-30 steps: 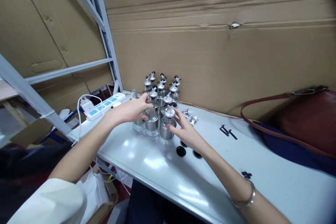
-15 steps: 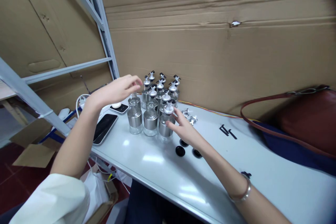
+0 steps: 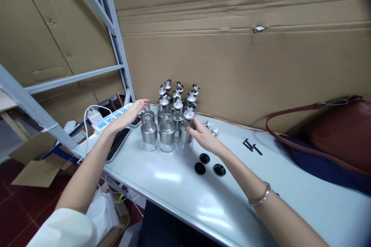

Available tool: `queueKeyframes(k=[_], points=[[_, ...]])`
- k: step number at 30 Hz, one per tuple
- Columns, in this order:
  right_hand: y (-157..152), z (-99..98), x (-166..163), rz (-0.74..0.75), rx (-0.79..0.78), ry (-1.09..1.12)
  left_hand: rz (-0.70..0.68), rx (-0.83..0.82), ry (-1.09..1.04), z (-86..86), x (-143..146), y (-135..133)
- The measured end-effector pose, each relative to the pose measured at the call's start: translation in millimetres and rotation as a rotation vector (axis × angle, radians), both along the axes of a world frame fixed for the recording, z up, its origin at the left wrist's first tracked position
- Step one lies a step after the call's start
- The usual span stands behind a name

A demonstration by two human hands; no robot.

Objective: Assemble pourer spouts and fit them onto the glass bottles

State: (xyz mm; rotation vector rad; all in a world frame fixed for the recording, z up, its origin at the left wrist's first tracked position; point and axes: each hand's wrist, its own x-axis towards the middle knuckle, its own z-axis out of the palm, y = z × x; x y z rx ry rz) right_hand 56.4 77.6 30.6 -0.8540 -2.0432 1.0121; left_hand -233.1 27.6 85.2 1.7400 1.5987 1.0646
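Note:
My right hand (image 3: 203, 136) is wrapped round the side of a glass bottle (image 3: 184, 136) with a metal band and a silver pump top, its thumb toward me. My left hand (image 3: 138, 109) is closed at the neck of an uncapped glass bottle (image 3: 148, 116) at the back left; its thumb is hidden. In front stand two more uncapped bottles, the left banded bottle (image 3: 149, 136) and the middle banded bottle (image 3: 167, 136). Behind them several bottles with silver tops and black spouts (image 3: 177, 93) stand close together against the cardboard.
Black round caps (image 3: 199, 168) lie in front of my right wrist. Silver parts (image 3: 213, 132) sit behind that hand, and black spouts (image 3: 251, 146) lie farther right. A phone (image 3: 118, 144) and a power strip (image 3: 111, 119) are at left; a brown bag (image 3: 342, 135) is at right.
My left hand has come down and back to the rear uncapped bottle, uncovering the power strip. My right hand and its bottle have shifted slightly; the black caps show more fully.

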Motion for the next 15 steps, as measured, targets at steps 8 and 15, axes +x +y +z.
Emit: queueKeyframes(k=[8,15], points=[[17.1,-5.3,-9.0,-0.004,0.036,0.001,-0.055,0.094,-0.064,-27.6,1.9,-20.9],[19.4,-4.5,-12.0,0.008,0.073,0.0,-0.021,0.234,-0.049,-46.2,15.9,-27.5]])
